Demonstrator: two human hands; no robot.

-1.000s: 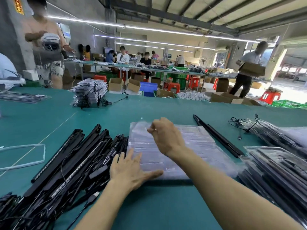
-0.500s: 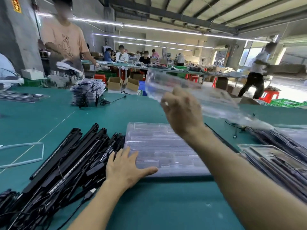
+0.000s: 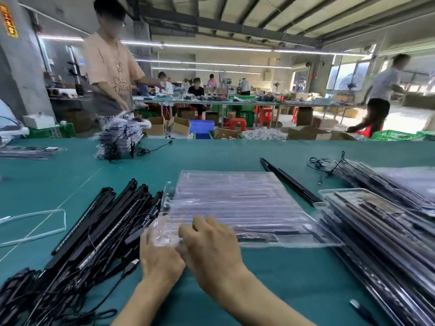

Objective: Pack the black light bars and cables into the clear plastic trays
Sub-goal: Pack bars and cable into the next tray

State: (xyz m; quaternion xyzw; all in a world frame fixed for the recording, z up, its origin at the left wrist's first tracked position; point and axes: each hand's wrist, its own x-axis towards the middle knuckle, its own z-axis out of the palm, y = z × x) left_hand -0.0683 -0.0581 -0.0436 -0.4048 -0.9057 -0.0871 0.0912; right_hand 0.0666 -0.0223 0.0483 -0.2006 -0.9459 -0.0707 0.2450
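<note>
Both hands meet at the near left corner of the stack of clear trays (image 3: 235,203), which lies flat near the middle of the green counter (image 3: 70,182); the left hand (image 3: 160,252) is partly curled with its fingers under or against a thin clear tray edge (image 3: 162,229), and the right hand (image 3: 211,243) is curled over the same corner, fingers bent down onto the plastic; whether either hand pinches a single tray or merely presses on it cannot be told through the glare. The step in hand appears to be separating or seating one tray at that corner; done well, it calls for peeling one sheet only, keeping the rest of the stack square and pressed down, and lifting evenly so the thin plastic does not buckle. The loose light bars (image 3: 98,222) with their cables (image 3: 21,290) lie heaped along the near left edge of the counter, just beside the stack; one separate bar (image 3: 289,182) lies at the stack's far right; filled trays (image 3: 376,231) are piled toward the right edge. Legible writing is scarce: a standing person's shirt (image 3: 110,67) beyond the far edge shows letters reading roughly "TIDE"; an orange wall sign (image 3: 8,22) carries characters too blurred to read.
</note>
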